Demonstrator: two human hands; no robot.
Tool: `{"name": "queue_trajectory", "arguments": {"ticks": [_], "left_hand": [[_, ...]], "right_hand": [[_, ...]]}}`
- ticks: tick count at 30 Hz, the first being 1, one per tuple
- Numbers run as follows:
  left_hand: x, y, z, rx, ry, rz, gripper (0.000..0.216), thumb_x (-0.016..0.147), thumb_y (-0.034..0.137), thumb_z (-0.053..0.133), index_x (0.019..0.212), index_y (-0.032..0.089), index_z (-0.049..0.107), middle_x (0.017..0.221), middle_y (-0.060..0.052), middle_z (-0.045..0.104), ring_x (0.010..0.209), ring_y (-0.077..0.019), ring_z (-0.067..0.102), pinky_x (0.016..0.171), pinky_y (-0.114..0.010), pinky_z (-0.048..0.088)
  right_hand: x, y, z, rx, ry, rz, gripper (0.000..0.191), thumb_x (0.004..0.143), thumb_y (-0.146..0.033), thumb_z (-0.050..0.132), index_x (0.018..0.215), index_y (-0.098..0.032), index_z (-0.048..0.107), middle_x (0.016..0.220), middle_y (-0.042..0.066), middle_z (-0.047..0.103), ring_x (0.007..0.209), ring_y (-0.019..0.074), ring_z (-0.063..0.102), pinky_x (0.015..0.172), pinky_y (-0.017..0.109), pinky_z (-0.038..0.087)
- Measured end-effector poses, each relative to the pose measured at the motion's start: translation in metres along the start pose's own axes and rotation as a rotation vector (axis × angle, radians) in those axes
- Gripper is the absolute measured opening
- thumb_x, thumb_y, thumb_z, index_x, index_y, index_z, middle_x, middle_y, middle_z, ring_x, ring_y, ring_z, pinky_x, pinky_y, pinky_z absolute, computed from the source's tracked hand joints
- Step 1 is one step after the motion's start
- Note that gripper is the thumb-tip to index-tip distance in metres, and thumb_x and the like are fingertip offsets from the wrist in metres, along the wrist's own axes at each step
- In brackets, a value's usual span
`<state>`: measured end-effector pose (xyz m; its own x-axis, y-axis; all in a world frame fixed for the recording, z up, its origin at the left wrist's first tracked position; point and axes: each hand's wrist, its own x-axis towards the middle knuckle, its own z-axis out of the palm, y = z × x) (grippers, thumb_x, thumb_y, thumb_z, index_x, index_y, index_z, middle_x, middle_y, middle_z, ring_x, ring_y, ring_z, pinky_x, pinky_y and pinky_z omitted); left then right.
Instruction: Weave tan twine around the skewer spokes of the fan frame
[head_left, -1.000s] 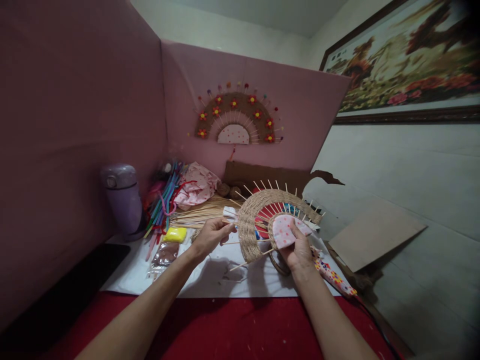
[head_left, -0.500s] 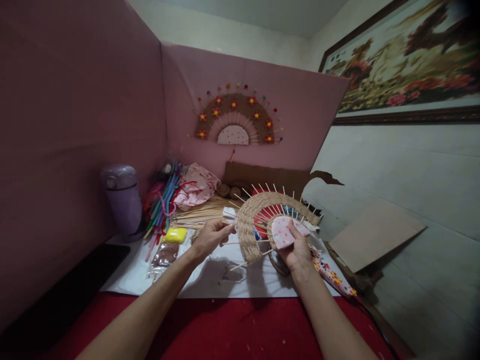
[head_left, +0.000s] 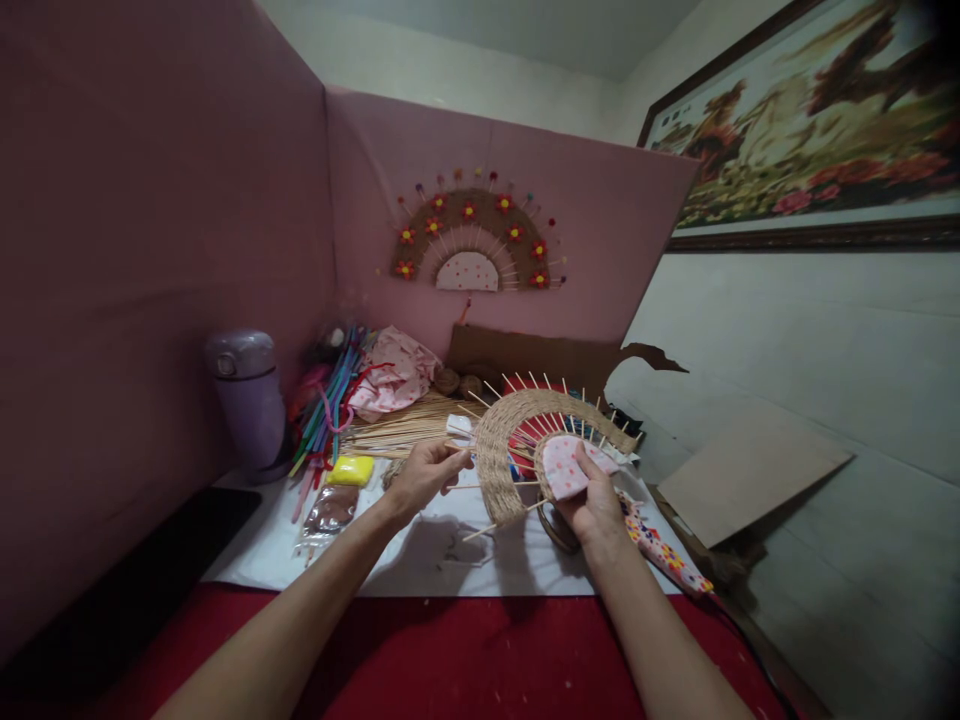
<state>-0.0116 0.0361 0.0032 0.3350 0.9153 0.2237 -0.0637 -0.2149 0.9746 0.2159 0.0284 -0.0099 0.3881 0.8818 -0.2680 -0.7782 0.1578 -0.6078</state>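
My right hand (head_left: 596, 500) grips the pink dotted centre (head_left: 564, 465) of a half-round woven fan (head_left: 499, 450) and holds it upright over the white sheet (head_left: 420, 560). Thin wooden sticks fan out from its jute band. My left hand (head_left: 424, 472) is closed in a pinch on the end of one of those sticks (head_left: 459, 458) at the fan's left edge.
A finished fan with red flowers (head_left: 471, 238) hangs on the pink board behind. A purple flask (head_left: 247, 395), coloured pipe cleaners (head_left: 330, 395), a bundle of sticks (head_left: 397, 425), a yellow block (head_left: 350, 470), pink cloth (head_left: 394, 370) and cardboard (head_left: 746, 465) lie around.
The fan has tilted and dropped slightly in my right hand. My left hand has stayed pinched at the fan's left edge.
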Motion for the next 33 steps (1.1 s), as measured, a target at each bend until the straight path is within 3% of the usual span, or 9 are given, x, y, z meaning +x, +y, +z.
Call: {"name": "queue_trajectory", "arguments": {"ticks": [33], "left_hand": [[-0.0023, 0.0045, 0.0020, -0.008, 0.010, -0.007, 0.039, 0.069, 0.050, 0.062, 0.070, 0.011, 0.061, 0.045, 0.006, 0.042, 0.041, -0.0053, 0.034, 0.040, -0.020, 0.025]], "right_hand": [[0.0017, 0.0002, -0.0013, 0.005, -0.026, 0.002, 0.009, 0.079, -0.016, 0.059, 0.087, -0.017, 0.062, 0.073, 0.002, 0.071, 0.064, 0.0145, 0.067, 0.062, 0.028, 0.057]]}}
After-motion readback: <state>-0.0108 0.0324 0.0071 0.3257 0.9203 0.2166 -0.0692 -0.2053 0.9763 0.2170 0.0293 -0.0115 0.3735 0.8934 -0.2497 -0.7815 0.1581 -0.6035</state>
